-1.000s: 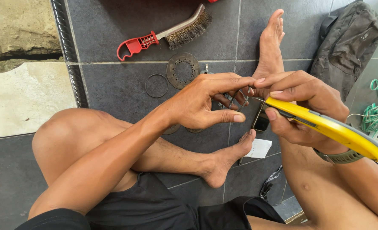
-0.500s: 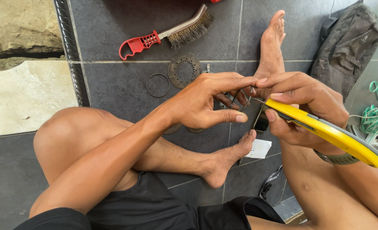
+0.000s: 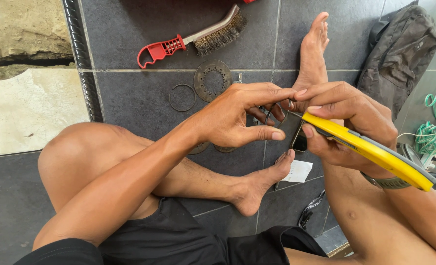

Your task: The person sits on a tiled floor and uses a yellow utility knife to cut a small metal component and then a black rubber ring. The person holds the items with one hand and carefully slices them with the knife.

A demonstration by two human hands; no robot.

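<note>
My left hand [image 3: 237, 115] pinches a thin dark metal ring [image 3: 268, 114] between thumb and fingers, held above the tiled floor. My right hand [image 3: 348, 125] grips a yellow and grey utility knife [image 3: 375, 153], its tip meeting the ring where the two hands touch. Most of the ring is hidden by my fingers. I sit on the floor with bare legs, one foot [image 3: 257, 189] tucked under my hands, the other [image 3: 313, 51] stretched ahead.
A red-handled wire brush [image 3: 193, 40], a perforated metal disc [image 3: 212, 80] and a thin wire ring [image 3: 182, 97] lie on the dark tiles ahead. A black bag [image 3: 399, 54] and green cord [image 3: 431, 132] are on the right. A drain grate strip [image 3: 83, 59] runs on the left.
</note>
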